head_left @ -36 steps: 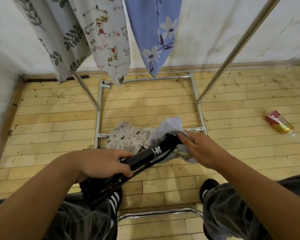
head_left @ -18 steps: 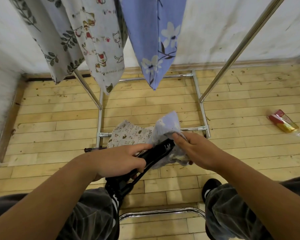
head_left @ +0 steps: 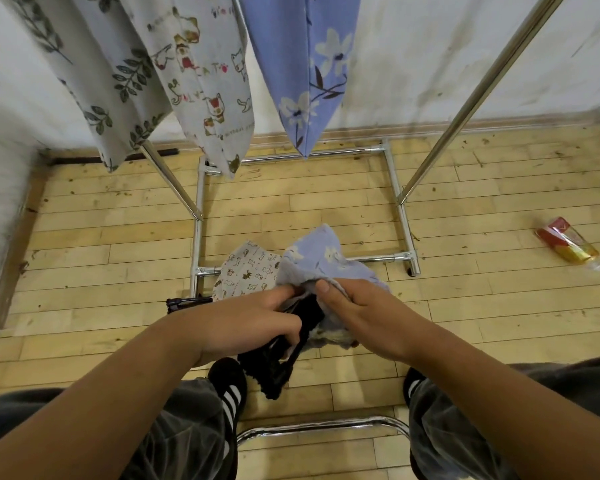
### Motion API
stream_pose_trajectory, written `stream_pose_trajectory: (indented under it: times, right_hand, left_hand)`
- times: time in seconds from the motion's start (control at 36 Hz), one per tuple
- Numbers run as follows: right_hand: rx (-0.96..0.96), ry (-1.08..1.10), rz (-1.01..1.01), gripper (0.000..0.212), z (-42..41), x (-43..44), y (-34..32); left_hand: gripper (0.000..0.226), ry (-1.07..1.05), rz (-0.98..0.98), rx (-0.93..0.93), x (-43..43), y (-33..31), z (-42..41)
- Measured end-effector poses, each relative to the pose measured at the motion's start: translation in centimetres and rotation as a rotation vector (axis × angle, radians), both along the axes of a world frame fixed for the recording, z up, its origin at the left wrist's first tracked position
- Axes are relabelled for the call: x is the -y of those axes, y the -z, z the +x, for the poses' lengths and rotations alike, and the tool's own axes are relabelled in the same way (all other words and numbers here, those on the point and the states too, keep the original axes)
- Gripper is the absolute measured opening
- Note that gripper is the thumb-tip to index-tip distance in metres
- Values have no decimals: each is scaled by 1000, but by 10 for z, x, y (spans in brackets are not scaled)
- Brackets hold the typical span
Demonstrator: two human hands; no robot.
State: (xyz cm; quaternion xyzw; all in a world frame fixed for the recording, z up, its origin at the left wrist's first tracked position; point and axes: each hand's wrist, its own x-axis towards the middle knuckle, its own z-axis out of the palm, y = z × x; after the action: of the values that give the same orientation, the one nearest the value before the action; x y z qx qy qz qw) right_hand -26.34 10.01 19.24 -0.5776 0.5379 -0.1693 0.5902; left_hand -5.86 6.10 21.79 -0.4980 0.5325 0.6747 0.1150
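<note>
Here, three hanging cloths (head_left: 305,64) drape the rack (head_left: 399,202) at the far side. Two more bunch low in the middle: a cat-print cloth (head_left: 246,271) and the blue floral cloth (head_left: 323,258) – pale, crumpled, white-flowered. The right hand (head_left: 364,317) pinches its near edge; the left hand (head_left: 253,323) grips one black object (head_left: 274,368) against it.

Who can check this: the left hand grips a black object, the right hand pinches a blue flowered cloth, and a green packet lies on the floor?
The packet is red and gold, not green; the head view shows it. The left hand does grip the black object, and the right hand pinches the blue flowered cloth.
</note>
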Motion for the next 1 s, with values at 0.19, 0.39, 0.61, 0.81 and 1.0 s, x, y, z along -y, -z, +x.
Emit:
stream_pose_trajectory:
  times: [0.19,0.39,0.61,0.81,1.0]
  right_hand:
    - [35,21,12,40,2,0,1]
    - [-37,-15,10,37,2,-2,5]
    - [-73,-8,39,39,1,1,4]
    - [102,61,153,53,1,0,1]
    - [93,-58,74,64,1,0,-10]
  left_hand:
    - [49,-166,119,28,0,7,-6]
    - [33,-329,188,18,3,11,-8]
    - [34,-333,108,-82,-1,11,-13]
    - [58,-240,-44,-111,0,12,-11]
    - [67,-325,51,-179,-2,23,-3]
